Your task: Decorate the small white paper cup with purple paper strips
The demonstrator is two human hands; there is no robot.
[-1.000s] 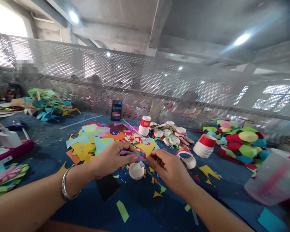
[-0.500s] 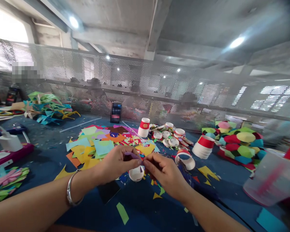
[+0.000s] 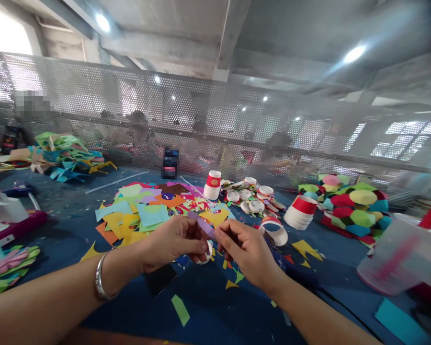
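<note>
A purple paper strip [image 3: 201, 224] is raised above the table, its right end pinched between the thumb and fingers of my right hand [image 3: 249, 251]. My left hand [image 3: 177, 244], with a silver bangle at the wrist, is closed just below and left of the strip. Its thumb is bent in against curled fingers, and whatever lies between them is hidden. Partly covered by my left fingers, a small white paper cup piece [image 3: 207, 253] sits on the table. To the right lies a cut cup ring [image 3: 274, 231], beside the dark blue handle of a corded tool [image 3: 294, 273].
Coloured paper sheets [image 3: 153, 214] spread beyond my hands. Farther back are a red-and-white cup stack [image 3: 212, 185], another cup stack [image 3: 300, 212] and many cut cup bottoms [image 3: 255, 206]. A translucent tub [image 3: 398, 254] stands right, a power strip [image 3: 17, 225] left. A perforated screen [image 3: 233, 120] closes the back.
The purple strip, curved and partly behind my left fingers before, now shows flatter and points up-left. My left thumb has drawn lower, away from my right fingertips. The view has shifted slightly.
</note>
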